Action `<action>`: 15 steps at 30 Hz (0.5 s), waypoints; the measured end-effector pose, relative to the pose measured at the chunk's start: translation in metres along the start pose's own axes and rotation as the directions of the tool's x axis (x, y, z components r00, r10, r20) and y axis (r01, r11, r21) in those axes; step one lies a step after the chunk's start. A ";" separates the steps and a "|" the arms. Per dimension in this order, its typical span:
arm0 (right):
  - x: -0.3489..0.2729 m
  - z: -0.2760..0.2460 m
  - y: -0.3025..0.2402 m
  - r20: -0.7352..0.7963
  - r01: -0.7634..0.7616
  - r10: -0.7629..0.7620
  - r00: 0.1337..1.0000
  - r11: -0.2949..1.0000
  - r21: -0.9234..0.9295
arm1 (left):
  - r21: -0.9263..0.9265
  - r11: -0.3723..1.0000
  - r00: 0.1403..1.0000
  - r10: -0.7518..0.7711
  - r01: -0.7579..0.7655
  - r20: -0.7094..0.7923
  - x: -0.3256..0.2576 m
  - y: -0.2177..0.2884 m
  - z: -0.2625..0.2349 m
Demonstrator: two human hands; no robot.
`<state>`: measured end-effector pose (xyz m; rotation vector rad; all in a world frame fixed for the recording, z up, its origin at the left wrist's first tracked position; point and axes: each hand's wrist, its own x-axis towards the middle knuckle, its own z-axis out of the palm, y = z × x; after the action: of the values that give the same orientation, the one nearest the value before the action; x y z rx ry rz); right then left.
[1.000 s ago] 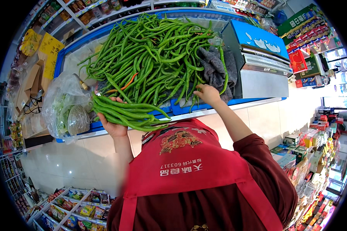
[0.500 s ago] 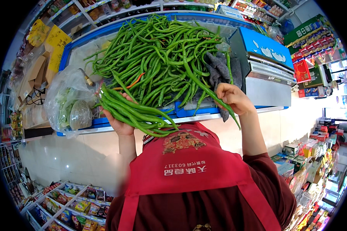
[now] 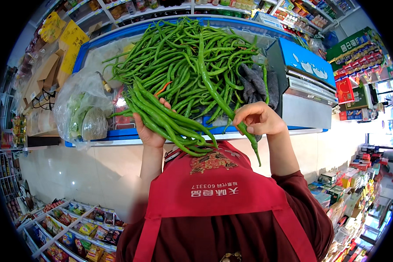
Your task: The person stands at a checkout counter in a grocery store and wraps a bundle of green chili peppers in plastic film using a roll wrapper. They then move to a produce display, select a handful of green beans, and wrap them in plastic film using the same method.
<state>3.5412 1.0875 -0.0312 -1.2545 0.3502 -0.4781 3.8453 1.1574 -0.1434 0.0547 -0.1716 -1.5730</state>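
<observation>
Within right hand, green pepper, pinched

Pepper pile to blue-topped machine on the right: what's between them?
Mainly a crumpled dark grey cloth, with one green pepper lying on it, between the pepper pile and the blue-topped machine; head view.

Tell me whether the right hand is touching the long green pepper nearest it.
Touching. The head view shows the right hand pinching the long green pepper between thumb and fingers, the pepper extending both ways beyond the grip.
</observation>
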 end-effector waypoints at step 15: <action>0.003 0.000 -0.004 0.032 0.030 -0.027 0.999 0.996 -0.082 | 0.012 1.000 1.000 -0.001 0.001 -0.005 -0.005 0.001 0.001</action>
<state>3.5435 1.0848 -0.0268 -1.3471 0.3295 -0.4722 3.8459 1.1623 -0.1428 0.0680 -0.1778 -1.5727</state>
